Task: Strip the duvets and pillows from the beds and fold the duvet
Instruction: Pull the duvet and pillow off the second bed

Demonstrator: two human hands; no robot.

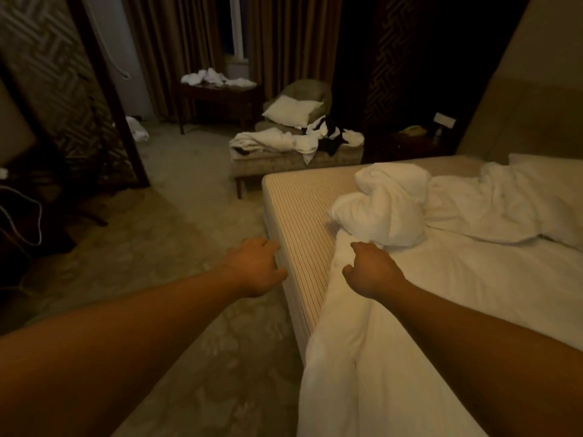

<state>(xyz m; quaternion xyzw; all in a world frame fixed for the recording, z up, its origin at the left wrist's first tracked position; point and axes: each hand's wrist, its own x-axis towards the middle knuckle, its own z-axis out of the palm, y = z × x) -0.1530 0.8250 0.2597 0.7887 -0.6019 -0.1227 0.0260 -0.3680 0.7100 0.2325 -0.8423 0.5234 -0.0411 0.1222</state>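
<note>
Two bare forearms are seen, reaching in from the bottom corners. No sleeve is visible on either arm as far as the frame's edge. The left hand (257, 268) and the right hand (370, 271) are uncovered, and their backs are shown to the camera in dim, warm light.

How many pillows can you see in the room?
2: one pillow on the armchair by the curtains, one pillow at the head of the bed. Others may hide under the bunched duvet.

Matt white cloth duvet (457, 310), ribbed fabric mattress (303, 216), patterned carpet (189, 247)
</note>
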